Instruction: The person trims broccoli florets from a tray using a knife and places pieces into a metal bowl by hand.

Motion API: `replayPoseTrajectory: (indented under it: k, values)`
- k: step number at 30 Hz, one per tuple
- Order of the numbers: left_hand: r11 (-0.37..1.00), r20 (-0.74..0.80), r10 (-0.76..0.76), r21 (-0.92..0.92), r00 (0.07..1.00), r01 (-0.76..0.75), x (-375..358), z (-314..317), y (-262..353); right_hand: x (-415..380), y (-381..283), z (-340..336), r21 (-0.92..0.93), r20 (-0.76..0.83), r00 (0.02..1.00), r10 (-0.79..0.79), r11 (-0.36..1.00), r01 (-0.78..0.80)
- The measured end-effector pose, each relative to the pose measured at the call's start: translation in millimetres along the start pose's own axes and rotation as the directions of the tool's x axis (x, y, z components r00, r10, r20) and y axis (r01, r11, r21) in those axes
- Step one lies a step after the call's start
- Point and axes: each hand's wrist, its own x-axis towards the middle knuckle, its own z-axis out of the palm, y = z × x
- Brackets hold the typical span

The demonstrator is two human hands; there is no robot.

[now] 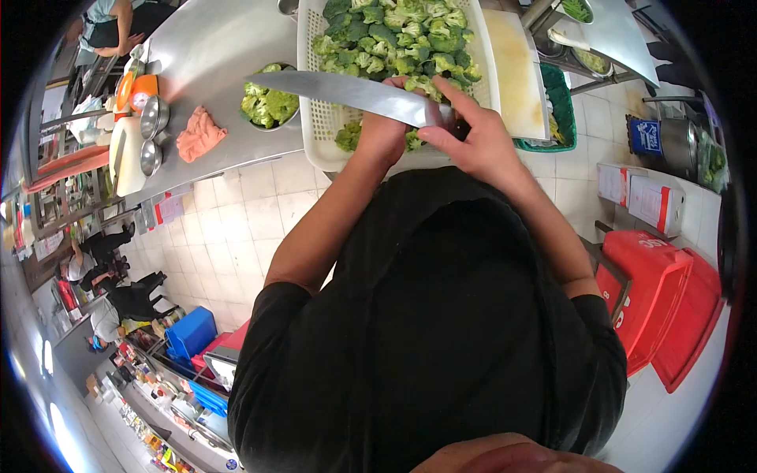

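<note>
One knife [347, 93], seemingly between right fingers [451, 94].

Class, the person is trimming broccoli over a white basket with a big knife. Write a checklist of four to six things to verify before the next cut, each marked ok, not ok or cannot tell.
1. Right hand grips the knife at its handle end: ok.
2. Left hand holds a broccoli piece: ok.
3. Left fingers clear of the edge: cannot tell, the blade hides them.
4. White basket sits under the cut: ok.
5. Basket has room: not ok, the florets are piled high.
6. Cutting board in use: not ok, it lies unused beside the basket.
</note>
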Motion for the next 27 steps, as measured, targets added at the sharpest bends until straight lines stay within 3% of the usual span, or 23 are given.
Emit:
replayPoseTrajectory:
  k: [1, 6, 10, 13, 19, 23, 27]
  values:
    - [0.999, -0.001, 0.024, 0.023, 1.000, -0.024, -0.1, 0.3, -1.4, 0.7, -1.9, -0.2, -0.035, 0.015, 0.999, 0.051, 0.998, -0.050]
    - [0.987, -0.121, 0.098, 0.140, 0.988, -0.080, -13.6, 19.0, 9.9, 5.7, 2.1, 2.8, -0.098, -0.081, 0.996, -0.044, 0.995, 0.036]
    - [0.980, -0.071, 0.116, 0.169, 0.991, -0.103, -16.6, 22.8, 16.9, 7.1, 8.1, 6.6, -0.066, -0.118, 0.990, -0.073, 0.996, 0.065]
    - [0.976, -0.083, 0.128, 0.188, 0.988, -0.111, -16.8, 23.8, 17.5, 8.0, 0.3, 2.8, -0.055, -0.054, 0.996, 0.065, 0.996, -0.068]
    - [0.937, -0.011, 0.185, 0.304, 0.983, -0.173, -18.1, 22.9, 22.1, 13.3, 5.3, 8.9, 0.090, -0.074, 0.994, 0.079, 0.993, -0.072]
    - [0.936, 0.028, 0.217, 0.277, 0.976, -0.216, -9.5, 14.7, 12.8, 19.3, 5.4, 13.5, 0.125, -0.096, 0.992, 0.081, 0.990, -0.068]
    - [0.913, 0.025, 0.295, 0.287, 0.955, -0.290, 2.6, 3.6, -1.9, 27.1, 5.4, 18.0, 0.075, -0.122, 0.987, 0.109, 0.992, -0.100]
